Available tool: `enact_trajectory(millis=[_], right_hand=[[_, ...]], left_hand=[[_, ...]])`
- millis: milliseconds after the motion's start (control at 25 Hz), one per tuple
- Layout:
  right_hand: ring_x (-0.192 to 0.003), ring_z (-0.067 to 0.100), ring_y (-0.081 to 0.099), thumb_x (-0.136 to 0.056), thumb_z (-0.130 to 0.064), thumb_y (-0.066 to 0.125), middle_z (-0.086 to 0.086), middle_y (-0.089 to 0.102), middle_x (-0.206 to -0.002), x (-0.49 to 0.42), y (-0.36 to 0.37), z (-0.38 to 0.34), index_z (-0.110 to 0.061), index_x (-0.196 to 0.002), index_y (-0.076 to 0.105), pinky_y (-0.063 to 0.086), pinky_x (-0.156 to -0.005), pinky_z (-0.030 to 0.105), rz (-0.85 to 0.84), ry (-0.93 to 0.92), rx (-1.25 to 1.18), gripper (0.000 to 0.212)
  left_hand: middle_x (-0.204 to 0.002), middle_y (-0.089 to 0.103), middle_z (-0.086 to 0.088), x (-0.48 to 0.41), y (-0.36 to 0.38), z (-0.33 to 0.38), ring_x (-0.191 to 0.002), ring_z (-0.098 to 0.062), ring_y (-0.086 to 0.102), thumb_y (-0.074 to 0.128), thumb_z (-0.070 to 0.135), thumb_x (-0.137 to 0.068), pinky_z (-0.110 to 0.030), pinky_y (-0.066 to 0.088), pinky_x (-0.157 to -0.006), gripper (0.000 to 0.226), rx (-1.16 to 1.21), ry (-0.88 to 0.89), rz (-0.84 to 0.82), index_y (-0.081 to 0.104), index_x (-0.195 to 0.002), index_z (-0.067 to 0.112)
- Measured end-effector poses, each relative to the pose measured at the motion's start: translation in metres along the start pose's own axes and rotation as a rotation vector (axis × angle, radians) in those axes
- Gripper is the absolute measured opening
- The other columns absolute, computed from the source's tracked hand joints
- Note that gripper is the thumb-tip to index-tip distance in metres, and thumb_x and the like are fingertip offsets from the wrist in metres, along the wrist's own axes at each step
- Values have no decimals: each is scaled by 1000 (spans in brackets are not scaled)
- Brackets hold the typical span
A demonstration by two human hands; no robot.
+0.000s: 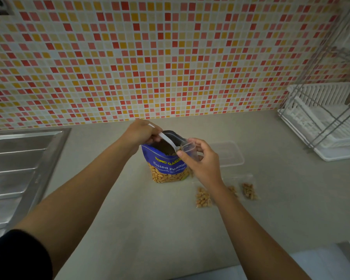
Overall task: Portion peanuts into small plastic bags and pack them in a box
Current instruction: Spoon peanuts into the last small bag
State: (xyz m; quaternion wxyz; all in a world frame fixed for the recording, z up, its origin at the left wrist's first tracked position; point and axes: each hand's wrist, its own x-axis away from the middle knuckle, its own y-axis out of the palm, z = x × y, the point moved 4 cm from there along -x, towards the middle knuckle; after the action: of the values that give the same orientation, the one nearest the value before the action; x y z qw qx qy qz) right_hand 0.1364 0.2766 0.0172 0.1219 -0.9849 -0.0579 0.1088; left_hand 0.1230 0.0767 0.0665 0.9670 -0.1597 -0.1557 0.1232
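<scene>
A blue salted-peanut bag (167, 167) stands open on the grey counter. My left hand (141, 131) grips a white plastic spoon (167, 140) whose bowl dips into the bag's mouth. My right hand (200, 158) holds a small clear plastic bag (188, 149) open at the bag's right rim, close to the spoon's bowl. Three filled small bags of peanuts lie on the counter: one (203, 198) in front, one (233, 191) partly hidden by my right wrist, one (249, 191) to the right. A clear plastic box (230, 153) sits behind my right hand.
A steel sink drainboard (18, 170) fills the left side. A white dish rack with a metal frame (327, 122) stands at the back right. The tiled wall (150, 57) rises behind the counter (139, 219).
</scene>
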Motion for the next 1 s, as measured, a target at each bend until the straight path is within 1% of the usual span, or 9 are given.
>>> enact_trajectory(millis=[80,200,320,400,560,680,760,800,1000], right_hand=[[-89,-16,55,-73,-29,78,-24,61,-96,1,0,0,-23,-108,59,46,-67,6,-11,-3,-5,40],[-92,-12,57,-72,-31,78,-18,64,-101,3,2,1,-21,-113,59,47,-67,7,-10,-1,-13,46],[-91,-9,58,-71,-32,78,-16,63,-101,6,3,0,-20,-112,59,46,-67,6,23,-26,7,46],[-91,-6,57,-70,-35,79,-14,60,-102,7,5,-3,-19,-111,59,46,-69,7,70,-70,63,48],[-92,3,58,-67,-38,80,-7,60,-105,5,11,-6,-16,-109,60,50,-74,19,113,-106,104,51],[-89,7,59,-67,-37,81,-7,58,-103,1,16,-12,-14,-110,60,46,-72,12,119,-114,150,53],[-88,5,58,-67,-38,80,-9,57,-103,0,17,-15,-14,-111,60,41,-69,5,112,-107,177,54],[-88,5,58,-67,-38,80,-8,57,-103,0,17,-15,-14,-111,60,40,-68,4,107,-102,184,54],[-89,1,56,-69,-43,77,-9,56,-105,-3,18,-17,-15,-114,58,42,-66,7,77,-77,209,56]], left_hand=[[-69,65,-9,1,-7,-3,-54,-8,58,54,7,-89,-12,46,-48,14,51,-22,14,67,-90,4],[-71,66,-6,4,-14,-6,-48,-4,60,52,8,-92,-9,46,-46,15,132,-44,39,66,-85,9],[-76,65,-5,5,-26,-13,-60,-8,58,51,10,-93,-11,44,-51,17,200,-69,82,63,-82,11],[-77,64,-6,4,-33,-20,-63,-9,56,51,10,-93,-13,42,-54,16,233,-96,112,63,-83,11],[-75,60,-5,5,-39,-35,-64,-8,55,50,11,-94,-14,40,-54,15,325,-104,129,60,-83,11],[-74,59,-4,5,-42,-39,-65,-9,54,49,12,-95,-15,40,-55,13,383,-88,128,59,-86,11],[-74,59,-4,4,-45,-39,-64,-8,55,50,13,-94,-13,42,-52,11,406,-92,127,59,-89,10],[-75,59,-4,4,-47,-38,-64,-8,56,51,13,-94,-12,42,-50,10,417,-91,126,59,-91,9],[-74,59,-3,3,-59,-20,-60,-6,57,53,12,-93,-11,43,-46,7,472,-66,145,59,-89,10]])
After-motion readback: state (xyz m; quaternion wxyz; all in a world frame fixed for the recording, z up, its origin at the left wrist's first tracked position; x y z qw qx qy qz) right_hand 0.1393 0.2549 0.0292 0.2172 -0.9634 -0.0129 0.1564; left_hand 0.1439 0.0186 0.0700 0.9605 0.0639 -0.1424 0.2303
